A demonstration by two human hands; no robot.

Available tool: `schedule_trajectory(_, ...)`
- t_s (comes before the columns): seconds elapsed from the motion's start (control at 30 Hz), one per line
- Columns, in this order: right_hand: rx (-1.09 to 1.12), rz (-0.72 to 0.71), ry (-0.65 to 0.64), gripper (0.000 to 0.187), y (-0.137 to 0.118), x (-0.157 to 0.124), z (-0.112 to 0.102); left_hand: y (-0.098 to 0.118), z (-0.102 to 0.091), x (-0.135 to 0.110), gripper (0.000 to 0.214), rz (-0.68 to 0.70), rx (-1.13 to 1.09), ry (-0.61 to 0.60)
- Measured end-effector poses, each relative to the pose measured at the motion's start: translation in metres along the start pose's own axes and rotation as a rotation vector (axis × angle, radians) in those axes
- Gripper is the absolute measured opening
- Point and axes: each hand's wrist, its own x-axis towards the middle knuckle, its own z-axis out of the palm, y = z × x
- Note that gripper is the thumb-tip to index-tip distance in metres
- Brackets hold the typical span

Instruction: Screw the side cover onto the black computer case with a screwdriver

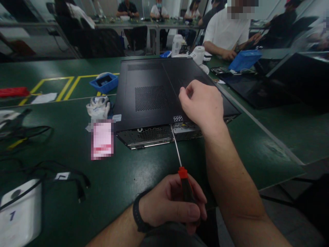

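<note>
A black desktop computer case [151, 77] lies flat on the green table, its vented rear panel facing me. My left hand [172, 202] is closed around the red and black handle of a screwdriver [183, 175]. The screwdriver's thin metal shaft points away from me, and its tip meets the upper edge of the rear panel near the middle. Over the right part of the case's top cover is my right hand [203, 103], its fingers curled in with thumb and forefinger close together. Whatever these fingers hold, if anything, is hidden.
Left of the case are white work gloves [99, 108], a blurred pink card [102, 139] and a blue bin [104, 82]. Black cables [79, 185] and a white box [23, 212] lie nearer. Dark panels [257, 85] are at right; a co-worker [226, 31] sits behind.
</note>
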Motion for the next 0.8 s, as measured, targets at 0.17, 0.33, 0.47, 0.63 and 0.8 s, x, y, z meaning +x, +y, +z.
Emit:
schedule_trajectory(0.17, 0.052, 0.000, 0.012, 0.030, 0.000, -0.001, 0.001, 0.002, 0.000, -0.002, 0.042, -0.041, -0.017, 0.016)
schedule_trajectory(0.33, 0.116, -0.053, 0.106, 0.028, 0.004, 0.000, 0.006, 0.000, -0.002, 0.000, 0.039, -0.003, 0.015, 0.000)
schedule_trajectory(0.47, 0.118, -0.043, 0.099, 0.027, 0.004, 0.000, 0.006, -0.006, -0.007, 0.000, 0.043, 0.037, 0.034, -0.029)
schedule_trajectory(0.63, 0.117, -0.025, 0.097, 0.026, 0.003, 0.001, 0.005, -0.007, -0.010, 0.001, 0.047, 0.066, 0.069, 0.002)
schedule_trajectory(0.8, 0.217, -0.037, 0.264, 0.026, 0.003, -0.011, 0.000, 0.001, -0.004, 0.004, 0.049, 0.093, 0.149, 0.036)
